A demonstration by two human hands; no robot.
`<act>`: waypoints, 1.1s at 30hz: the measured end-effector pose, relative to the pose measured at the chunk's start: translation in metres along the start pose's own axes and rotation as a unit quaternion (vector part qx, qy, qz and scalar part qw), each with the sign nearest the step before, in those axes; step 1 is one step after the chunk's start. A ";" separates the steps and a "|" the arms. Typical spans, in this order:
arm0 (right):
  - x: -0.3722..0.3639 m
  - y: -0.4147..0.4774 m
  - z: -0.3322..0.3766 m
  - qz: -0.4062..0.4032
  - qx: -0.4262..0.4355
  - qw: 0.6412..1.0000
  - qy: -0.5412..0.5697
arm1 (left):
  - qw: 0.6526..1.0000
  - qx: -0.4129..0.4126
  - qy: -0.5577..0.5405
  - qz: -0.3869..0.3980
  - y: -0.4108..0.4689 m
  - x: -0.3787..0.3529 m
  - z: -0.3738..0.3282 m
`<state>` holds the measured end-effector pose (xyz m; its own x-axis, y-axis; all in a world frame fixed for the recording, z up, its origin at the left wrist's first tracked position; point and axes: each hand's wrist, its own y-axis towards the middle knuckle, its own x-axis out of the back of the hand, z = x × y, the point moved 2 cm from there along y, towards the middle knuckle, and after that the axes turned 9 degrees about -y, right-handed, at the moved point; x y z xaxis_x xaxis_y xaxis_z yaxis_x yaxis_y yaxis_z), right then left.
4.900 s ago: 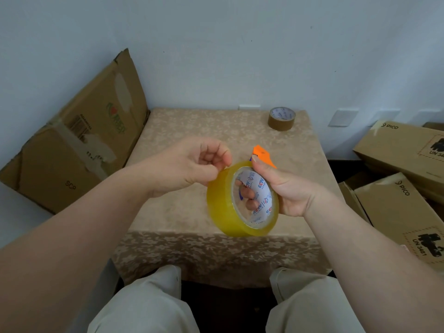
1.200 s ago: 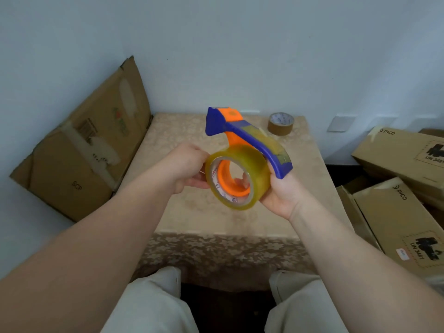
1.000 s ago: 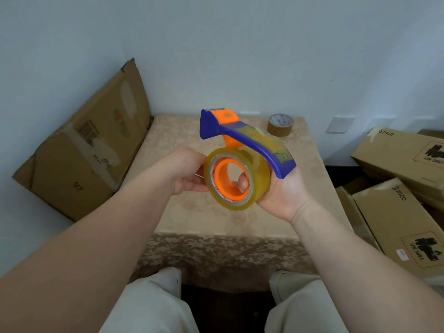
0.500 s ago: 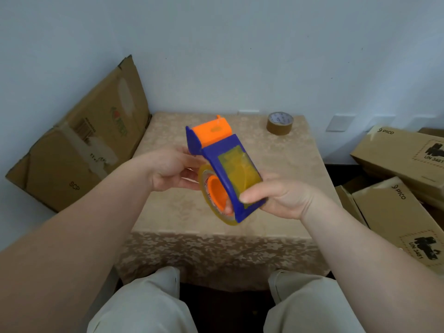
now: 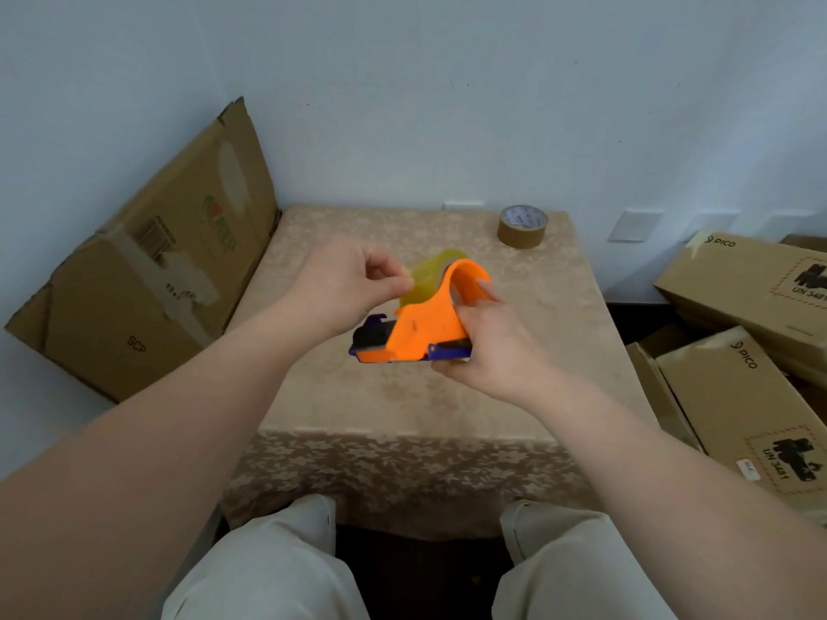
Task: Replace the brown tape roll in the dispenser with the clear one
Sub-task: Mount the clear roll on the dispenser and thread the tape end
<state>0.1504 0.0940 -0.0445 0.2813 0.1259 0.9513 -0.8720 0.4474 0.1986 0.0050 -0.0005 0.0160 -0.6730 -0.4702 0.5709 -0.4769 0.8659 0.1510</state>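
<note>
My right hand (image 5: 488, 351) grips the orange and blue tape dispenser (image 5: 418, 326) above the table, its orange side turned up toward me. The clear yellowish tape roll (image 5: 429, 275) sits in the dispenser, mostly hidden behind the orange frame. My left hand (image 5: 344, 284) pinches the roll's edge or its loose tape end between thumb and forefinger; which of the two I cannot tell. The brown tape roll (image 5: 522, 226) lies flat at the table's far right corner, well apart from both hands.
The table (image 5: 402, 396) has a beige patterned cloth. A flattened cardboard box (image 5: 152, 270) leans against the wall on the left. Several cardboard boxes (image 5: 752, 342) are stacked on the right. My knees show below the table's front edge.
The dispenser has been turned over, so the orange side now faces up instead of the blue plate. My left hand has moved from the roll's side to pinching at its top.
</note>
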 end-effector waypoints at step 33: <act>-0.013 -0.004 -0.027 -0.263 -0.033 0.940 0.215 | 0.885 -0.402 0.208 -0.110 -0.039 0.007 -0.028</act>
<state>0.1607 0.1148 -0.0639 0.8144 0.2118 0.5403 -0.5449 0.5992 0.5865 0.0347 -0.0328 0.0372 -0.2677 -0.6841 0.6785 0.0973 0.6814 0.7254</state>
